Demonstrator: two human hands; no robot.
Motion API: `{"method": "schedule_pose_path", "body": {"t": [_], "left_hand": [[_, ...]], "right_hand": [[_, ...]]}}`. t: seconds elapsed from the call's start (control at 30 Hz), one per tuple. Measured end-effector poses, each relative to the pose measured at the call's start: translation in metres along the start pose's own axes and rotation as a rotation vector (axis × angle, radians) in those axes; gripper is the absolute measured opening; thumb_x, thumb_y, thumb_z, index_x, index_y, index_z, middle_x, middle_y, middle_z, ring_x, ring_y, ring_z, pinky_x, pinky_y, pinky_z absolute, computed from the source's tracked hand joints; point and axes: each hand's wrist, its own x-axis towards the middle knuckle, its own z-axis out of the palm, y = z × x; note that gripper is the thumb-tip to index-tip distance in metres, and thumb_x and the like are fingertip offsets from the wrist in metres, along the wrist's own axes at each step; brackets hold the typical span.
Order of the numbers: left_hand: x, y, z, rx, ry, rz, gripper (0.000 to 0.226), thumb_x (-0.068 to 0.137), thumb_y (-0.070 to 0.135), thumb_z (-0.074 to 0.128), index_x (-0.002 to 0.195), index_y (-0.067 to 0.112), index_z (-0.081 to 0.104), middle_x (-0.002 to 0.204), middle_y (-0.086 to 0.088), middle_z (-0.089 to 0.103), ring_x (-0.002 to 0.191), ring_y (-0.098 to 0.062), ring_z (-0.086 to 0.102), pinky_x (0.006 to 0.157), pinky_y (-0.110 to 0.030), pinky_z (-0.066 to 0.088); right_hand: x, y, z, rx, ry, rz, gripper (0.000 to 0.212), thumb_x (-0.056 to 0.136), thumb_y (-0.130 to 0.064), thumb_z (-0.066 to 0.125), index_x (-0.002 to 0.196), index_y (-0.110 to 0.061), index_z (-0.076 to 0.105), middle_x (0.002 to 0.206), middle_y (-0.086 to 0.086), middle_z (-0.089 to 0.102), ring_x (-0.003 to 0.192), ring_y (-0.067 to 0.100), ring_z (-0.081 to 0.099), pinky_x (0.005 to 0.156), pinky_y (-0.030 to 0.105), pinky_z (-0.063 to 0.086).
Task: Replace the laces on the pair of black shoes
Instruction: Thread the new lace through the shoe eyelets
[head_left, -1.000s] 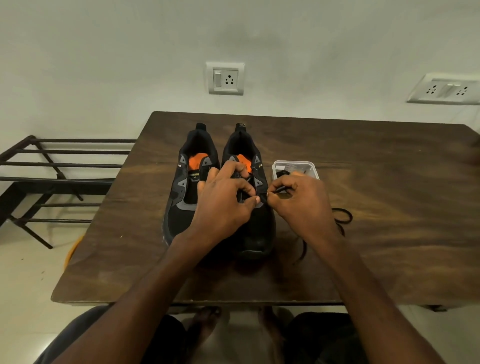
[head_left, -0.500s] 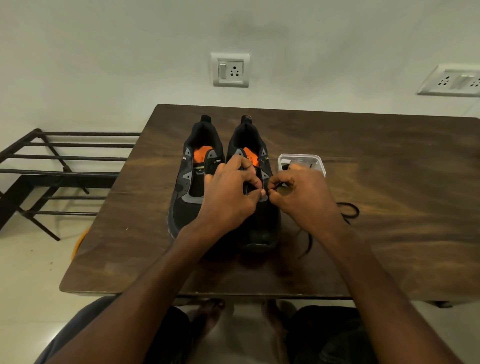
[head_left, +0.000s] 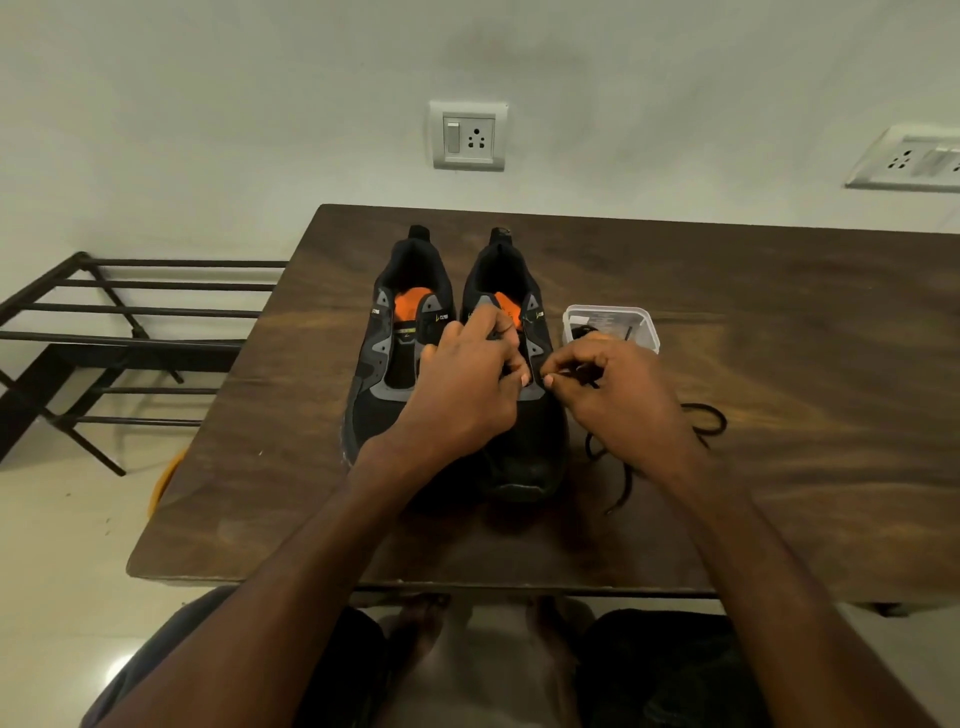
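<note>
- Both forearms are bare to the elbows, with no sleeves, watch or rings showing on either hand.
- Dark grey-black shorts (head_left: 670, 670) cover the thighs.
- The feet (head_left: 421, 623) are bare.

You are probably in a plain room of a home: a dark wooden table (head_left: 779, 338) stands against a bare pale wall with white switch-and-socket plates (head_left: 468, 136), a black metal slatted rack (head_left: 135, 332) beside it, on glossy pale floor tiles (head_left: 62, 545).

pale wall (head_left: 208, 104), wall socket (head_left: 468, 136), metal rack (head_left: 130, 332)
</note>
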Motion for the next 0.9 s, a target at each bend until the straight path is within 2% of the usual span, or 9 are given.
{"method": "schedule_pose_path", "body": {"t": [0.07, 0.2, 0.33, 0.43, 0.5, 0.6, 0.77, 0.9], "left_hand": [[0.000, -0.001, 0.001, -0.024, 0.011, 0.024, 0.006, 0.093, 0.026, 0.067, 0.092, 0.021, 0.066, 0.122, 0.007, 0.043, 0.104, -0.016, 0.046, 0.092, -0.042, 0.047], [0.001, 0.002, -0.001, -0.085, 0.056, 0.096, 0.010, 0.094, 0.021, 0.065, 0.088, 0.013, 0.064, 0.114, 0.002, 0.045, 0.092, -0.016, 0.054, 0.083, -0.041, 0.054], [0.000, 0.002, -0.003, -0.096, 0.070, 0.094, 0.010, 0.094, 0.023, 0.066, 0.090, 0.015, 0.066, 0.112, 0.005, 0.047, 0.090, -0.010, 0.056, 0.082, -0.036, 0.054], [-0.001, 0.002, -0.006, -0.081, 0.089, 0.091, 0.012, 0.095, 0.028, 0.065, 0.091, 0.016, 0.066, 0.110, 0.006, 0.049, 0.089, -0.009, 0.057, 0.079, -0.036, 0.054], [-0.002, 0.000, -0.009, -0.065, 0.094, 0.083, 0.013, 0.095, 0.030, 0.064, 0.094, 0.017, 0.066, 0.111, 0.005, 0.050, 0.089, -0.010, 0.057, 0.077, -0.034, 0.054], [-0.004, -0.001, -0.012, -0.056, 0.094, 0.090, 0.010, 0.097, 0.028, 0.062, 0.094, 0.019, 0.064, 0.111, 0.007, 0.049, 0.085, -0.008, 0.056, 0.074, -0.027, 0.052], [-0.004, -0.002, -0.015, -0.089, 0.158, 0.113, 0.007, 0.098, 0.023, 0.063, 0.094, 0.017, 0.061, 0.117, 0.007, 0.045, 0.085, -0.008, 0.056, 0.072, -0.026, 0.056], [-0.003, -0.003, -0.018, -0.164, 0.214, 0.049, 0.008, 0.094, 0.020, 0.068, 0.091, 0.021, 0.061, 0.107, 0.010, 0.044, 0.088, -0.006, 0.054, 0.074, -0.016, 0.053]], "right_hand": [[-0.002, -0.002, 0.002, 0.048, -0.004, 0.029, 0.016, 0.096, -0.016, 0.071, 0.109, -0.025, 0.074, 0.098, -0.012, 0.070, 0.090, -0.001, 0.063, 0.075, 0.011, 0.050], [-0.003, -0.007, 0.007, 0.116, 0.037, 0.009, 0.033, 0.095, -0.021, 0.074, 0.126, -0.028, 0.068, 0.091, -0.010, 0.067, 0.087, 0.007, 0.066, 0.078, 0.027, 0.058], [-0.001, -0.007, 0.009, 0.061, 0.056, -0.022, 0.037, 0.095, -0.021, 0.073, 0.131, -0.029, 0.066, 0.097, -0.009, 0.064, 0.089, 0.007, 0.064, 0.081, 0.031, 0.059], [-0.002, -0.010, 0.010, 0.044, 0.054, -0.085, 0.044, 0.097, -0.022, 0.069, 0.138, -0.035, 0.062, 0.110, -0.010, 0.061, 0.099, 0.003, 0.059, 0.083, 0.022, 0.055], [-0.001, -0.012, 0.012, 0.048, 0.047, -0.113, 0.041, 0.098, -0.026, 0.067, 0.138, -0.037, 0.063, 0.114, -0.012, 0.058, 0.102, -0.001, 0.056, 0.083, 0.016, 0.049], [0.000, -0.012, 0.014, -0.006, 0.039, -0.114, 0.035, 0.099, -0.029, 0.066, 0.134, -0.034, 0.066, 0.114, -0.013, 0.055, 0.101, -0.001, 0.055, 0.082, 0.017, 0.048], [-0.001, -0.007, 0.011, -0.083, 0.001, -0.110, 0.032, 0.098, -0.026, 0.069, 0.129, -0.032, 0.066, 0.112, -0.014, 0.051, 0.098, 0.000, 0.053, 0.079, 0.013, 0.044], [-0.002, -0.009, 0.009, -0.068, 0.026, -0.076, 0.028, 0.095, -0.028, 0.073, 0.123, -0.033, 0.071, 0.104, -0.021, 0.050, 0.093, -0.008, 0.052, 0.075, 0.008, 0.038]]}}
